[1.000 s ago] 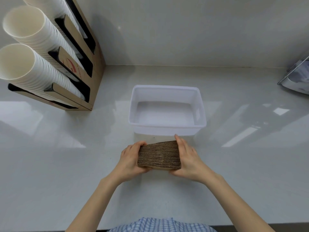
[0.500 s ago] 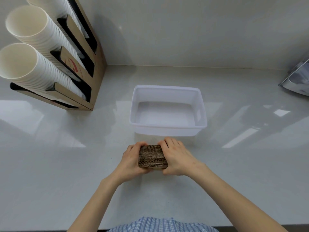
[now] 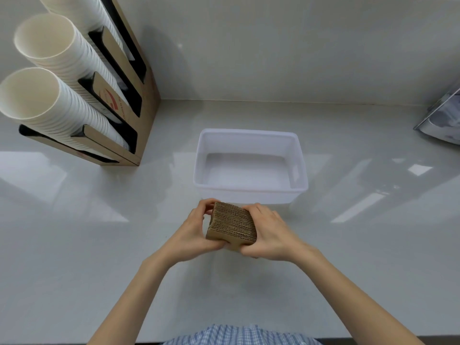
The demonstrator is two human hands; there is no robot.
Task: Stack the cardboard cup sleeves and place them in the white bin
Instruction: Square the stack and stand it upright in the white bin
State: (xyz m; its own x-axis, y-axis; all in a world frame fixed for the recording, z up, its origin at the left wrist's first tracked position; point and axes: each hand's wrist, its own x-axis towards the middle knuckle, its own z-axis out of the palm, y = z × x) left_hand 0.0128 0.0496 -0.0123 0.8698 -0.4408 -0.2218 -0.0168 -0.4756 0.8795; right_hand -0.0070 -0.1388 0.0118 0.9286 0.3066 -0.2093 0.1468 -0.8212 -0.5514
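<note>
A thick stack of brown corrugated cardboard cup sleeves [image 3: 232,224] is gripped between both my hands, just in front of the white bin [image 3: 250,191]. My left hand [image 3: 193,230] grips the stack's left end with fingers curled over its top corner. My right hand [image 3: 270,234] clamps the right end, thumb underneath. The stack is tilted, its ribbed edges facing up, and looks lifted slightly off the counter. The bin is rectangular, translucent white, and has nothing in it.
A cardboard dispenser [image 3: 139,100] with slanted stacks of white paper cups [image 3: 44,95] stands at the back left. A shiny metal object [image 3: 443,123] sits at the far right edge. The wall runs close behind the bin. The glossy grey counter [image 3: 99,245] spreads to both sides.
The wide, loose stack of sleeves has been squeezed together; my right hand moved left, compressing it. Now the stack is turned and tilted, raised a little nearer the bin.
</note>
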